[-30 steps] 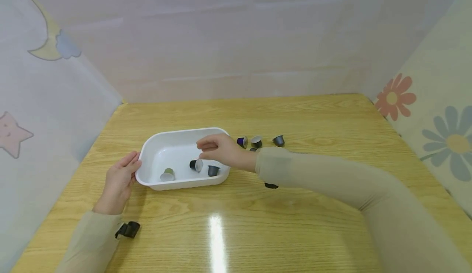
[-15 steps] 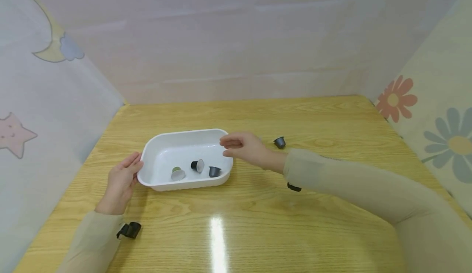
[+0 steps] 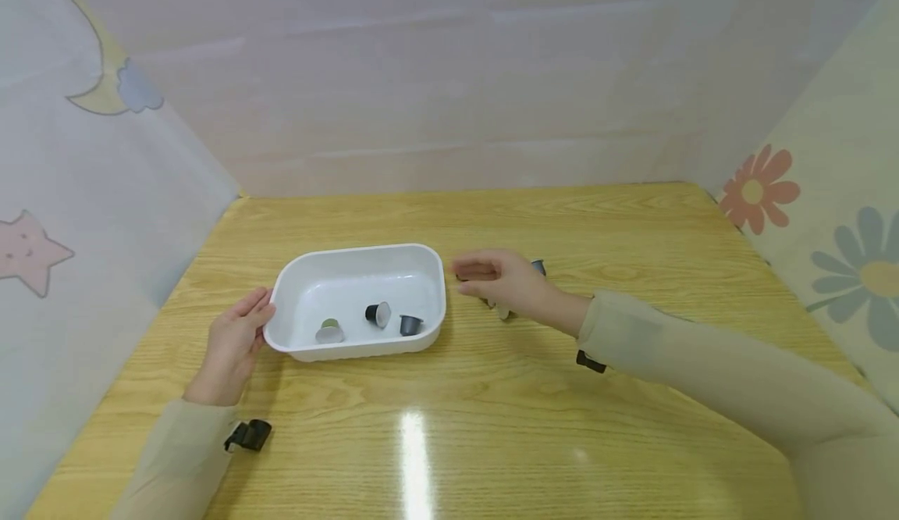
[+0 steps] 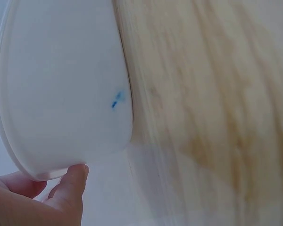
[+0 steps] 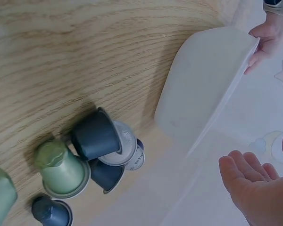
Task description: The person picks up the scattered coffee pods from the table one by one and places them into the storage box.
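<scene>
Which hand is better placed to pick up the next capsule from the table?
Probably the right hand: it is near those capsules and holds nothing visible; the left hand grips the box.

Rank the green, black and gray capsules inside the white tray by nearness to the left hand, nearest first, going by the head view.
1. Green capsule: nearest the left hand, in the left part of the white tray.
2. Black capsule: right of the green one.
3. Gray capsule: farthest, toward the right end.
</scene>
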### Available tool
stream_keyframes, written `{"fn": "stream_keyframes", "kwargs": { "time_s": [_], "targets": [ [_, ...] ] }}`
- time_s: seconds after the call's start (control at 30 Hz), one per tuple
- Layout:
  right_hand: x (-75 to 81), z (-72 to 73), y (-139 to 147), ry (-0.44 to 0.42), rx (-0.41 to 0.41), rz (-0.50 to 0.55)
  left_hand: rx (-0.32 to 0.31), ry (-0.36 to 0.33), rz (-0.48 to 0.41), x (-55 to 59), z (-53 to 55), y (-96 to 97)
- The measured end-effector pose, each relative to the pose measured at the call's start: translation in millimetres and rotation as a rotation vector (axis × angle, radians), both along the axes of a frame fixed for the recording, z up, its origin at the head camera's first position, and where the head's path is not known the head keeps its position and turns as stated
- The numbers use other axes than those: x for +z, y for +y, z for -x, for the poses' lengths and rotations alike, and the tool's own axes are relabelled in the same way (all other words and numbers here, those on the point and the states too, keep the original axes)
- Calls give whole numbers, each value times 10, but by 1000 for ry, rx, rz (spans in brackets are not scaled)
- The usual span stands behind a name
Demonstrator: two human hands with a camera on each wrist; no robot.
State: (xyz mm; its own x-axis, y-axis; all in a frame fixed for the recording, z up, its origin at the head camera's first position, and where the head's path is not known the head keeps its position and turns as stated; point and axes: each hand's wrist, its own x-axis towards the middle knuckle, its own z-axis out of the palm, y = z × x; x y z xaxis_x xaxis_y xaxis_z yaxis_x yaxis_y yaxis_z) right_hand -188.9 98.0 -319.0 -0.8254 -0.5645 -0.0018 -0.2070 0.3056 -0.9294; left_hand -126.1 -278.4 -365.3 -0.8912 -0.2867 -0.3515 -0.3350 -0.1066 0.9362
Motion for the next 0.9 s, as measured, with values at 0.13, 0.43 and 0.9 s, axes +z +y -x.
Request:
{"fn": "stream_keyframes", "kwargs": {
  "time_s": [0.13,0.43,0.9],
  "targets": [
    [2,-17,76,9,-14,11,1,-5,-20,35,-1,18],
    [15,-34,205,-25,-43,16,3,-13,-6,33,6,19],
    [66,-88,400,14,-25,-19,9,-16,5,34,-5,20]
  ]
}}
